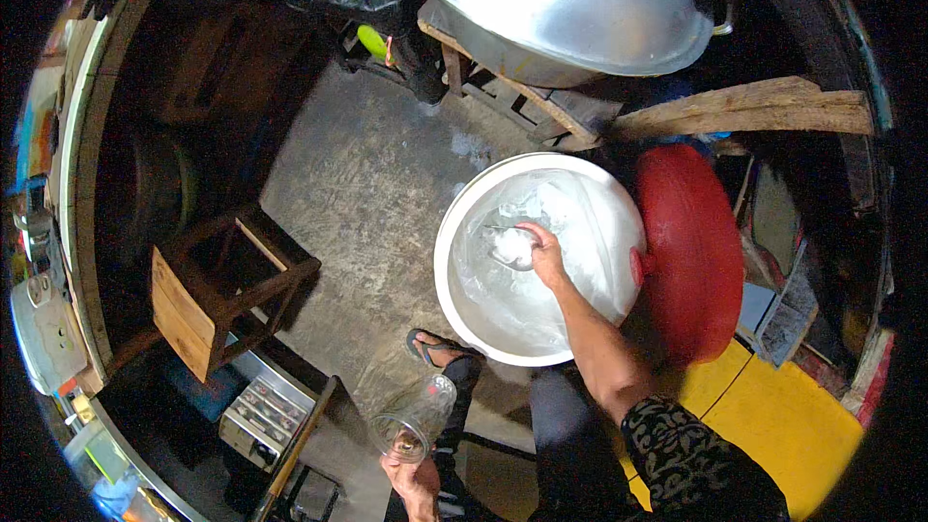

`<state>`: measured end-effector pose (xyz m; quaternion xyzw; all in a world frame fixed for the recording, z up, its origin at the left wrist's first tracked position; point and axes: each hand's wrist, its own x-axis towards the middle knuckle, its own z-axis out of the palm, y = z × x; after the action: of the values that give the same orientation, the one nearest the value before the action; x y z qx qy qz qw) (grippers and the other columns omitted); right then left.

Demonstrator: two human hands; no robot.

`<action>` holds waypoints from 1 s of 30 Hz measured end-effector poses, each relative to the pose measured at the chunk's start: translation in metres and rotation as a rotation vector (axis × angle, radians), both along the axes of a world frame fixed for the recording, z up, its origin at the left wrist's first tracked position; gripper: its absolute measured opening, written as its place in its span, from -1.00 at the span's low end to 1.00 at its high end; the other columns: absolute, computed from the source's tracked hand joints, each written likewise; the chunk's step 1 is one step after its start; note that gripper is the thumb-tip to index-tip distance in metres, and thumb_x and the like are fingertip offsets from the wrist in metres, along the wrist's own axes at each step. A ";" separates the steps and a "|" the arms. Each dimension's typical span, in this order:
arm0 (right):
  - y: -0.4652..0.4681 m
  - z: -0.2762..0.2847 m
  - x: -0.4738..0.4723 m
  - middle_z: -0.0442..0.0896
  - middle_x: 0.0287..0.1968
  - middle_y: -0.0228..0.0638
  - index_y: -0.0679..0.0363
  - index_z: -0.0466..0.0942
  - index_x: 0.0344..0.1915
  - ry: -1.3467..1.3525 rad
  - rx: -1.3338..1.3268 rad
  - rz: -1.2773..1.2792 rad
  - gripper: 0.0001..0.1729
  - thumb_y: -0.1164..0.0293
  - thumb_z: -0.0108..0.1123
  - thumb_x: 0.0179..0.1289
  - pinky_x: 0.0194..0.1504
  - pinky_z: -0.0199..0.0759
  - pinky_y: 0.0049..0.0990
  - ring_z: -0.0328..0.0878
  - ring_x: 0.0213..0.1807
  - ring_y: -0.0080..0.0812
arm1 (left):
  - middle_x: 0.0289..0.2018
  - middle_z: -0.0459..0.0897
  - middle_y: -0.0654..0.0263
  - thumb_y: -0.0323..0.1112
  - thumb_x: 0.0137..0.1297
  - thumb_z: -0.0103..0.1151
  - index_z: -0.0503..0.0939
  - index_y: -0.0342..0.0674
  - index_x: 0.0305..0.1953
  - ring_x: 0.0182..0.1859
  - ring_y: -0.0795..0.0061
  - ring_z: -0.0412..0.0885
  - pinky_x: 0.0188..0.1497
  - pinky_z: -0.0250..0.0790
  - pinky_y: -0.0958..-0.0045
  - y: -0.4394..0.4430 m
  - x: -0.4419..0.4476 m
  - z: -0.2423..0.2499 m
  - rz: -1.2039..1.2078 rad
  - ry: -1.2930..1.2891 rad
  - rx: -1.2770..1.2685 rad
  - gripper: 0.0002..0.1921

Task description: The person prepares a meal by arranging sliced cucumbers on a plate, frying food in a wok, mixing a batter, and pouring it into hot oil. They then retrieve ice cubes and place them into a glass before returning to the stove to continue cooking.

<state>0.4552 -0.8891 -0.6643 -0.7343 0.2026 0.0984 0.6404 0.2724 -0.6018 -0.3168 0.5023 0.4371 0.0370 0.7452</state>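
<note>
My right hand (545, 254) reaches into a large round white tub (448, 268). It grips a clear scoop or bowl (512, 248) heaped with what looks like crushed ice. Inside the tub, a clear plastic liner (478, 297) surrounds more of the white ice (558, 214). Lower in view, outside the tub on its left, my left hand (412, 478) holds a transparent glass or plastic jar (417, 413). The jar is tilted, and a little brownish matter shows at its end near the hand.
A red round lid (692, 254) leans at the tub's right. Beyond the tub, a big metal pot with a lid (565, 0) rests on a wooden stand (507, 80). A wooden stool (181, 312) lies or stands at left. Wooden planks (754, 109) jut out at upper right.
</note>
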 end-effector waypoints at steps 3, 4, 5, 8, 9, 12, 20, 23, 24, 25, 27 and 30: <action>0.002 0.009 0.011 0.71 0.06 -0.22 0.25 0.64 0.11 0.189 0.192 -0.013 -0.31 0.87 -0.20 0.03 0.27 0.36 -0.49 0.60 0.15 -0.39 | -0.08 0.70 0.04 -0.44 -0.03 0.27 0.56 -0.55 0.04 -0.09 0.17 0.70 -0.06 0.56 0.18 -0.004 -0.001 0.001 -0.051 0.003 -0.025 -0.48; 0.004 0.011 0.015 0.70 0.06 -0.25 0.23 0.64 0.12 0.315 0.272 -0.047 -0.32 0.87 -0.18 0.06 0.27 0.34 -0.50 0.58 0.15 -0.40 | -0.07 0.70 0.03 -0.43 -0.02 0.27 0.56 -0.55 0.05 -0.09 0.17 0.69 -0.06 0.56 0.18 -0.004 -0.002 0.000 -0.077 -0.006 -0.035 -0.47; 0.006 0.011 0.018 0.70 0.06 -0.29 0.20 0.63 0.13 0.312 0.266 0.004 -0.31 0.86 -0.15 0.04 0.25 0.36 -0.50 0.58 0.13 -0.40 | -0.08 0.70 0.05 -0.43 -0.02 0.27 0.57 -0.55 0.04 -0.10 0.18 0.69 -0.07 0.56 0.19 -0.004 -0.003 0.000 -0.078 -0.005 -0.005 -0.48; 0.009 0.010 0.024 0.69 0.05 -0.32 0.22 0.62 0.15 0.108 0.316 0.120 -0.28 0.85 -0.17 0.00 0.20 0.38 -0.52 0.58 0.10 -0.41 | -0.13 0.70 0.08 -0.42 -0.01 0.26 0.58 -0.52 0.00 -0.13 0.20 0.68 -0.11 0.57 0.21 -0.004 -0.007 -0.003 -0.084 0.006 0.057 -0.52; 0.009 0.008 0.023 0.67 0.03 -0.36 0.24 0.61 0.17 0.154 0.283 0.132 -0.30 0.81 -0.14 0.01 0.14 0.39 -0.53 0.57 0.05 -0.43 | -0.14 0.70 0.09 -0.42 -0.01 0.26 0.59 -0.52 -0.02 -0.15 0.20 0.68 -0.13 0.57 0.21 -0.003 -0.007 -0.005 -0.072 0.026 0.073 -0.54; 0.000 0.007 0.014 0.66 0.00 -0.37 0.23 0.60 0.19 0.269 0.330 0.221 -0.27 0.78 -0.13 -0.04 0.13 0.39 -0.52 0.55 0.03 -0.44 | -0.10 0.67 0.11 -0.46 0.03 0.23 0.55 -0.42 -0.11 -0.07 0.21 0.65 0.00 0.53 0.16 -0.007 -0.001 -0.011 -0.102 0.029 0.039 -0.66; 0.001 0.029 -0.028 0.70 0.00 -0.40 0.17 0.60 0.22 0.499 0.474 0.121 -0.32 0.76 -0.01 0.06 0.15 0.43 -0.45 0.58 0.09 -0.48 | -0.09 0.66 0.17 -0.62 0.01 0.22 0.55 -0.37 -0.16 0.00 0.26 0.62 0.21 0.43 0.22 -0.004 0.032 -0.034 -0.292 0.050 0.033 -0.71; 0.002 0.043 -0.038 0.66 0.11 -0.33 0.09 0.50 0.31 0.658 0.657 -0.085 -0.37 0.63 0.26 0.21 0.22 0.48 -0.36 0.59 0.17 -0.40 | -0.25 0.62 0.30 -0.71 -0.06 0.27 0.47 -0.26 -0.40 -0.11 0.39 0.60 0.20 0.44 0.26 -0.005 0.031 -0.043 -0.168 -0.039 -0.018 -0.76; 0.003 0.048 -0.041 0.65 0.14 -0.32 0.08 0.48 0.33 0.730 0.661 -0.134 -0.36 0.61 0.30 0.23 0.23 0.50 -0.33 0.59 0.19 -0.38 | -0.24 0.60 0.29 -0.67 -0.05 0.29 0.43 -0.27 -0.39 -0.09 0.35 0.61 0.19 0.45 0.21 -0.006 0.029 -0.044 -0.203 -0.065 0.022 -0.75; -0.001 0.051 -0.038 0.61 0.22 -0.25 0.10 0.41 0.38 0.782 0.873 -0.230 -0.34 0.65 0.21 0.28 0.23 0.54 -0.27 0.60 0.20 -0.31 | -0.21 0.65 0.21 -0.59 -0.01 0.30 0.53 -0.36 -0.29 -0.11 0.28 0.64 0.13 0.49 0.18 -0.007 0.028 -0.043 -0.238 -0.102 0.036 -0.78; -0.007 0.058 -0.031 0.61 0.23 -0.23 0.14 0.41 0.37 0.748 0.883 -0.238 -0.37 0.69 0.14 0.30 0.22 0.55 -0.25 0.61 0.21 -0.28 | -0.22 0.68 0.18 -0.50 0.05 0.34 0.63 -0.44 -0.21 -0.15 0.28 0.65 0.04 0.54 0.22 -0.010 0.028 -0.038 -0.263 -0.103 0.036 -0.75; -0.018 0.074 -0.017 0.64 0.17 -0.19 0.22 0.44 0.33 0.657 0.812 -0.209 -0.41 0.73 0.02 0.30 0.13 0.61 -0.23 0.65 0.15 -0.25 | -0.26 0.66 0.24 -0.49 0.08 0.35 0.64 -0.43 -0.23 -0.17 0.32 0.65 0.00 0.51 0.29 -0.012 0.042 -0.019 -0.365 0.075 0.181 -0.78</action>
<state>0.4380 -0.9067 -0.5900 -0.3337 0.4100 0.3295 0.7823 0.3140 -0.6142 -0.3357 0.6391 0.3610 -0.0784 0.6746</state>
